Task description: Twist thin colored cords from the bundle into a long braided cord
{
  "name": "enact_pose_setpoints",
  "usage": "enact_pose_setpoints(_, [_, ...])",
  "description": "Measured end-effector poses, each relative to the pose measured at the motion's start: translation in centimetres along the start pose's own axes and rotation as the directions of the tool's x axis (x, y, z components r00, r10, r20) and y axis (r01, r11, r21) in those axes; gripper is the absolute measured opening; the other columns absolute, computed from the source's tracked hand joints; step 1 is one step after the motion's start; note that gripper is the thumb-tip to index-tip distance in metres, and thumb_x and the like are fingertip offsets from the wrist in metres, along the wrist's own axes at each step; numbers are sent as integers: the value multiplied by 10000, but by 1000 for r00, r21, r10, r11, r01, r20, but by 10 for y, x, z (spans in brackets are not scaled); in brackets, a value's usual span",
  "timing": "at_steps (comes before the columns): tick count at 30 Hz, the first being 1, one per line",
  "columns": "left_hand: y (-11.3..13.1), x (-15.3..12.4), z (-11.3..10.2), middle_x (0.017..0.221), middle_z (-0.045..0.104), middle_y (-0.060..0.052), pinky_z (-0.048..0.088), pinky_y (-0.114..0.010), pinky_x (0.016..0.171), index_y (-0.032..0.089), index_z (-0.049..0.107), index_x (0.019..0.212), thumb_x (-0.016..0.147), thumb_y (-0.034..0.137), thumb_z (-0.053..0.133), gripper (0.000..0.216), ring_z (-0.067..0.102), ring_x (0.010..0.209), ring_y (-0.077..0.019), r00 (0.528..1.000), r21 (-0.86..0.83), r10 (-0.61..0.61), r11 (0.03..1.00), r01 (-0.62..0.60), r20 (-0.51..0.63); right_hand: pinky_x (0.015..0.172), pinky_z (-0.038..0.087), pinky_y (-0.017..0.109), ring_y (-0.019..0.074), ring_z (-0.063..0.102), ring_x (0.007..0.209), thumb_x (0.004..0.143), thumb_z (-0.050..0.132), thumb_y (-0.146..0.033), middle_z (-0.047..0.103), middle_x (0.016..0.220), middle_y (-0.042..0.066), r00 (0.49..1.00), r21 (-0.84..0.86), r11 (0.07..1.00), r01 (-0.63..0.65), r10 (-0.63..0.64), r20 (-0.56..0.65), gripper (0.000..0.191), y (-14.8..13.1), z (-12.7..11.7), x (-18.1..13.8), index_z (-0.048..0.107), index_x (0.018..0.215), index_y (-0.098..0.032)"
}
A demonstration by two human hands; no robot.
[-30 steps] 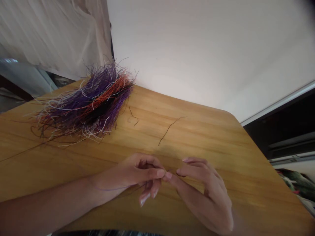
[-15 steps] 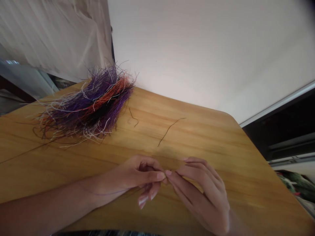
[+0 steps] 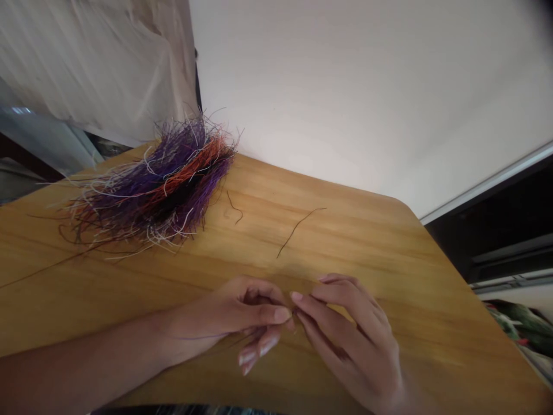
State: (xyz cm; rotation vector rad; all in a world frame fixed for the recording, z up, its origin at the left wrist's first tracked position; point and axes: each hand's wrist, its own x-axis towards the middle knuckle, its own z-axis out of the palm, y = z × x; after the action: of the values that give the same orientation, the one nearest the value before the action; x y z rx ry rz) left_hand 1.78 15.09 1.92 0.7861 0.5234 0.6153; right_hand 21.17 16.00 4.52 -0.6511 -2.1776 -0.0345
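Note:
My left hand [image 3: 254, 311] is closed in a pinch, thumb against index finger, on thin fibre strands. One purple strand [image 3: 201, 336] trails back from it across the wrist. Right beside its fingertips, my right hand [image 3: 356, 334] has thumb and index finger drawn together; what lies between them is too small to make out. Both hands are held just above the wooden table [image 3: 367, 236]. Beyond the left forearm lies a thick bundle of purple, orange, black and white fibre strands [image 3: 173, 178], its ends splayed.
Two loose dark strands lie apart on the table, a short bent strand [image 3: 233, 207] and a longer curved strand [image 3: 298, 227]. A white wall [image 3: 345, 86] borders the table's far edge. Pale cloth [image 3: 108, 69] hangs at the upper left.
The right index fingertip has lifted slightly away from the left thumb, so a small gap shows between the hands. The left fingers have shifted a little. The bundle has not moved.

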Motion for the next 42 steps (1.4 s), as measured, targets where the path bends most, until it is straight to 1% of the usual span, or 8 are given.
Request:
enact_pose_setpoints(8, [0, 1, 1, 483, 519, 70, 438, -153, 381, 149, 580, 748, 811, 355, 666, 232, 413, 349, -44, 1000, -38, 22, 999, -22, -7, 694, 552, 307, 164, 646, 794, 832, 623, -101, 626, 758, 21, 999, 12, 1000, -20, 19, 33, 83, 0, -3, -3, 652, 862, -173])
enact_pose_setpoints(14, [-3, -1, -1, 515, 521, 57, 419, -151, 386, 141, 606, 803, 867, 298, 606, 170, 422, 370, -44, 1000, -12, 9, 1000, -9, 24, 728, 552, 305, 155, 650, 768, 818, 622, -73, 626, 722, 5, 1000, 12, 1000, 3, -3, 16, 102, -3, -3, -1, 653, 844, -167])
enact_pose_setpoints(20, [-4, -2, -1, 532, 511, 52, 400, -157, 395, 145, 613, 815, 873, 301, 597, 168, 435, 400, -51, 999, -16, 6, 1000, -5, 45, 763, 554, 296, 165, 649, 844, 809, 636, -68, 632, 774, 20, 999, 67, 998, -18, 16, 31, 122, -3, -4, -5, 670, 893, -150])
enact_pose_setpoints(26, [-1, -3, 2, 527, 503, 56, 398, -157, 390, 134, 614, 824, 868, 302, 602, 174, 418, 393, -47, 999, -29, -5, 1000, 6, 37, 714, 570, 288, 164, 659, 816, 793, 638, -32, 640, 769, 26, 999, 66, 997, -40, 40, 3, 161, -5, -3, -6, 674, 898, -149])
enact_pose_setpoints(31, [-3, -3, 1, 512, 479, 65, 396, -152, 373, 137, 612, 821, 870, 293, 598, 164, 407, 380, -45, 999, -47, -8, 999, 10, 33, 757, 566, 282, 158, 670, 801, 777, 648, -10, 661, 730, 15, 999, 27, 1000, -14, 15, -33, 155, -7, -2, -6, 677, 858, -139])
enact_pose_setpoints(36, [-5, -4, 0, 506, 454, 76, 461, -166, 420, 150, 608, 824, 883, 261, 577, 130, 404, 386, -44, 998, -93, -17, 995, 23, 63, 748, 579, 282, 152, 673, 781, 784, 648, -20, 677, 734, -3, 998, 25, 1000, -11, 13, -64, 171, -7, -1, -11, 682, 862, -168])
enact_pose_setpoints(39, [-4, -4, 1, 497, 441, 84, 467, -168, 417, 155, 601, 810, 867, 267, 598, 126, 383, 375, -41, 998, -108, -38, 993, 43, 49, 784, 581, 295, 157, 679, 805, 795, 632, -15, 697, 780, 13, 1000, 29, 999, 16, -15, -23, 177, -7, 0, -12, 680, 897, -152])
enact_pose_setpoints(42, [-3, -4, 3, 490, 440, 84, 465, -167, 415, 153, 597, 794, 860, 272, 606, 136, 371, 367, -38, 998, -109, -50, 993, 54, 38, 832, 576, 356, 168, 676, 824, 810, 606, -15, 715, 871, 56, 998, 38, 998, 57, -58, 35, 177, -8, 1, -12, 671, 936, -122])
